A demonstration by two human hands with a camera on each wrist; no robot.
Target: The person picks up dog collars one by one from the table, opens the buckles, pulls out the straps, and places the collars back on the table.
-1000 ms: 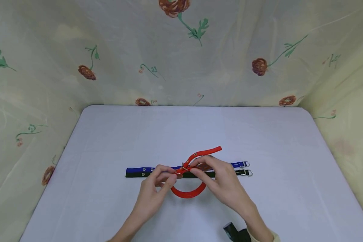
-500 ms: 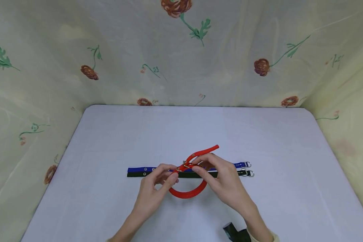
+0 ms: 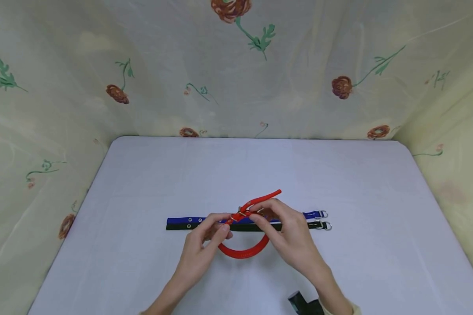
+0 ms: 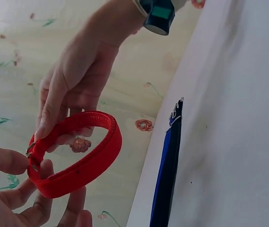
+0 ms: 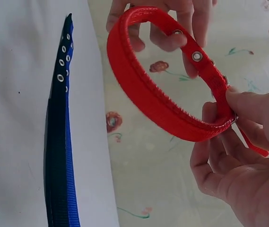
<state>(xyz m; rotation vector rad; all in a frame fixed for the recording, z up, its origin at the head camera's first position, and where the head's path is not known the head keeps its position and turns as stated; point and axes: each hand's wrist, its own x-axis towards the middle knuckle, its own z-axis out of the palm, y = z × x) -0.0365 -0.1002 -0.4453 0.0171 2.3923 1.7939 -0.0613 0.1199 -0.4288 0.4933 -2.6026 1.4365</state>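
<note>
A red pet collar (image 3: 241, 253) is bent into a loop above the table, its tail end threaded through a metal buckle (image 3: 242, 212) and sticking out to the upper right. My left hand (image 3: 204, 239) pinches the strap just left of the buckle between thumb and fingers. On the other side, my right hand (image 3: 291, 232) pinches it close to the buckle. In the right wrist view, metal eyelets (image 5: 197, 56) show along the strap between the hands. Fingertips partly hide the buckle.
Behind the hands, a blue collar (image 3: 311, 215) and a black collar (image 3: 314, 225) lie side by side on the white table (image 3: 142, 175), metal rings at their right ends. Floral fabric (image 3: 284, 87) hangs around the table. A black device (image 3: 305, 304) sits at the right wrist.
The red collar's free tail has drawn slightly left and its loop looks a little wider. The left fingers have shifted along the strap, away from the ring; both hands still hold the collar.
</note>
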